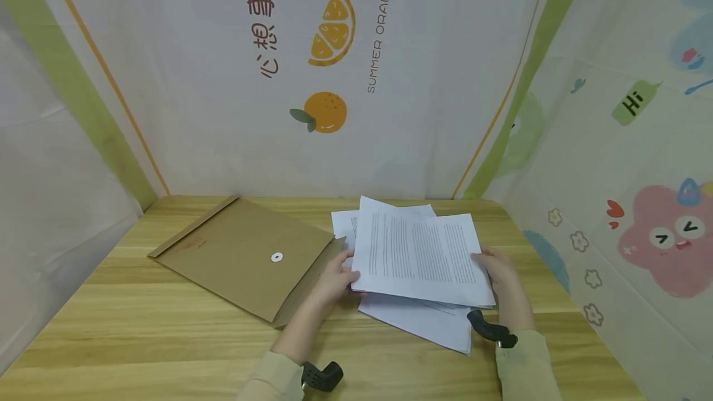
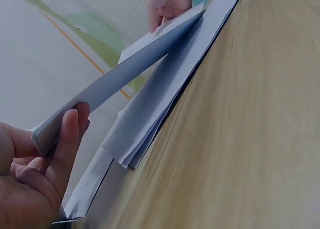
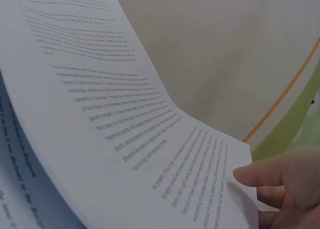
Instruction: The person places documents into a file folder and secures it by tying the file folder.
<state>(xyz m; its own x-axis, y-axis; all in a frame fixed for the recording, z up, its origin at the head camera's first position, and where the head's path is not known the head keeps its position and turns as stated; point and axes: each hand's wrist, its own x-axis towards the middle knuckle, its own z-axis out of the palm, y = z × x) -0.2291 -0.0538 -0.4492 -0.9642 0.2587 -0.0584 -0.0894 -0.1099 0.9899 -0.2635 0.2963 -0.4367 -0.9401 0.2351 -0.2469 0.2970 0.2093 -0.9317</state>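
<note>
My left hand (image 1: 334, 278) pinches the left edge of a stack of printed paper sheets (image 1: 420, 252), thumb on top and fingers beneath. At the opposite edge my right hand (image 1: 500, 271) grips the same stack, its thumb (image 3: 252, 175) on the printed face. In the left wrist view the held stack (image 2: 107, 89) is raised and tilted above more loose sheets (image 2: 145, 119) lying on the table. Those lower sheets (image 1: 418, 320) stick out in front of the held stack and behind it.
A brown kraft envelope (image 1: 239, 252) with a white round button (image 1: 276, 257) lies left of the papers, its flap (image 1: 306, 283) open towards my left hand. The wooden table (image 1: 167, 339) meets a printed cloth (image 1: 223, 141) at the back and sides.
</note>
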